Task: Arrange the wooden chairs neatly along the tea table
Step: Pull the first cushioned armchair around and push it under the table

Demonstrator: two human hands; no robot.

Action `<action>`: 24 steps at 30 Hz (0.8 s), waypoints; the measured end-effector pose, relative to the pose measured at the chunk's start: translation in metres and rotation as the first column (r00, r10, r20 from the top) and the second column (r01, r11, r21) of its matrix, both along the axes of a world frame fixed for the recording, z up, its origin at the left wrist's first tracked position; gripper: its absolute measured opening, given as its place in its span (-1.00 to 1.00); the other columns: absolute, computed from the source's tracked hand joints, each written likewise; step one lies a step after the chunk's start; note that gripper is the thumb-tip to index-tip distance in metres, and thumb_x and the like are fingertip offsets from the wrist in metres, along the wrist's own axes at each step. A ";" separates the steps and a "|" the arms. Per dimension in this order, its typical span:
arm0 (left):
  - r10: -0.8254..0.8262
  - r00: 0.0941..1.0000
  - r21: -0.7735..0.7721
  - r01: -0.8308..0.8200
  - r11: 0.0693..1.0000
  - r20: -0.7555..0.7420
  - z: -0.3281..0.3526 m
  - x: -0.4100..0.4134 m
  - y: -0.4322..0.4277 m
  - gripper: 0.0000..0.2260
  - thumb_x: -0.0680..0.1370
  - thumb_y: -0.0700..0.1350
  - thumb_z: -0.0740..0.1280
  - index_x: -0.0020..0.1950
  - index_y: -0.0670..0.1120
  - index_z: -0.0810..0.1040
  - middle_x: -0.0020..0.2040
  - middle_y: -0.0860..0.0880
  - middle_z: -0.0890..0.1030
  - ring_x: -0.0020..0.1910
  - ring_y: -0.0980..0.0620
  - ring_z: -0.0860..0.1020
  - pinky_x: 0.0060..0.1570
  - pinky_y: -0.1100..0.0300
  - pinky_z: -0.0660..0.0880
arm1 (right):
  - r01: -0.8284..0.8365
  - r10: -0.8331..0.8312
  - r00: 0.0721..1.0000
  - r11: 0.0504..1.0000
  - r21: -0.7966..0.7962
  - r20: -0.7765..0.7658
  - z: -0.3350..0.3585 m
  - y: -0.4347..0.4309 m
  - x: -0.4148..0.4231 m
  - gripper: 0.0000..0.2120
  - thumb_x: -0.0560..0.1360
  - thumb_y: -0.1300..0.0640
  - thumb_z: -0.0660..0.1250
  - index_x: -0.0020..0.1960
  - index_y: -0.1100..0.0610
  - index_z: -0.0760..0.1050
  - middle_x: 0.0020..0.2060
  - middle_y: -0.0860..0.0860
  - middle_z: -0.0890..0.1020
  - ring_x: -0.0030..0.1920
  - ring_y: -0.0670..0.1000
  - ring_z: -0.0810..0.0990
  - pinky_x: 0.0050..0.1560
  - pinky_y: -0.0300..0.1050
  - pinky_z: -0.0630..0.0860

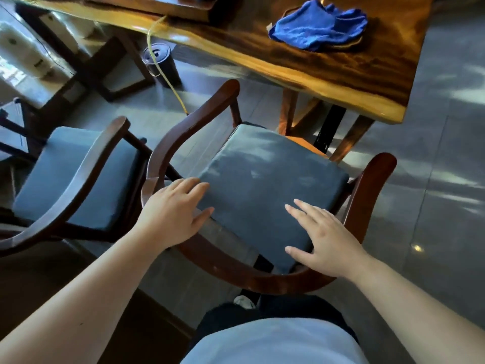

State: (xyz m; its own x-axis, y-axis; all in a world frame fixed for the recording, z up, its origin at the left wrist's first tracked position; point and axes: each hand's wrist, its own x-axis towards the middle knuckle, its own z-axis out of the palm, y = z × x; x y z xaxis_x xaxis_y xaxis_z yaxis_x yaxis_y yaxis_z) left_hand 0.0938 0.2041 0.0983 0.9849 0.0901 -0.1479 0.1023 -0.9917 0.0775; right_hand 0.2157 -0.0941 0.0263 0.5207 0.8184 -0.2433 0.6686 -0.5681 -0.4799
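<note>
A dark wooden armchair [199, 114] with a curved back rail and a grey-blue seat cushion [267, 179] stands right in front of me, turned at an angle to the glossy wooden tea table [328, 72]. My left hand [173, 211] lies flat on the cushion's near left corner, fingers spread. On the cushion's near right part rests my right hand [322, 237], also with its fingers apart. Neither hand grips anything. A second matching chair [86, 166] stands close on the left, its arm nearly touching the first chair.
A crumpled blue cloth [317, 24] lies on the tea table. A dark cylindrical bin [160, 64] with a yellow hose [170, 85] stands under the table's edge. Table legs [330, 130] sit just beyond the chair. Grey tiled floor stretches to the right.
</note>
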 end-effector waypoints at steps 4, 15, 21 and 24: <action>-0.089 0.994 -0.002 0.089 0.996 -0.058 0.000 0.017 0.017 -0.53 0.52 0.14 0.24 0.31 -0.13 0.45 0.22 -0.13 0.55 0.18 -0.18 0.52 -0.01 -0.09 0.57 | 0.049 -0.049 0.998 0.999 -0.005 -0.031 0.000 0.015 -0.001 -0.24 0.50 -0.30 0.24 0.57 -0.09 0.02 0.57 -0.01 0.11 0.52 0.01 0.09 0.50 0.01 -0.01; -0.374 0.912 -0.115 0.358 0.927 -0.172 -0.036 0.031 0.111 -0.44 0.50 0.22 0.12 0.32 -0.14 0.46 0.24 -0.15 0.55 0.18 -0.18 0.52 0.06 -0.07 0.55 | 0.293 -0.305 0.947 0.948 -0.121 -0.101 -0.004 0.070 -0.052 -0.18 0.50 -0.29 0.25 0.57 -0.08 -0.10 0.57 -0.06 0.08 0.53 -0.09 0.03 0.48 -0.18 -0.05; -0.436 0.882 -0.157 0.411 0.898 -0.182 -0.055 0.044 0.156 -0.42 0.48 0.26 0.12 0.32 -0.11 0.46 0.25 -0.11 0.55 0.16 -0.17 0.54 0.00 -0.07 0.58 | 0.451 -0.468 0.868 0.883 -0.130 -0.169 -0.011 0.100 -0.101 -0.19 0.45 -0.38 0.17 0.56 -0.11 -0.02 0.56 -0.09 0.13 0.52 -0.12 0.09 0.46 -0.20 0.03; -0.526 0.836 -0.201 0.494 0.846 -0.157 -0.064 0.044 0.161 -0.41 0.49 0.28 0.12 0.29 -0.12 0.48 0.23 -0.10 0.56 0.14 -0.16 0.55 -0.03 -0.06 0.58 | 0.512 -0.528 0.827 0.849 -0.132 -0.194 -0.008 0.110 -0.121 -0.23 0.46 -0.39 0.17 0.55 -0.12 0.03 0.54 -0.15 0.14 0.51 -0.13 0.11 0.45 -0.18 0.07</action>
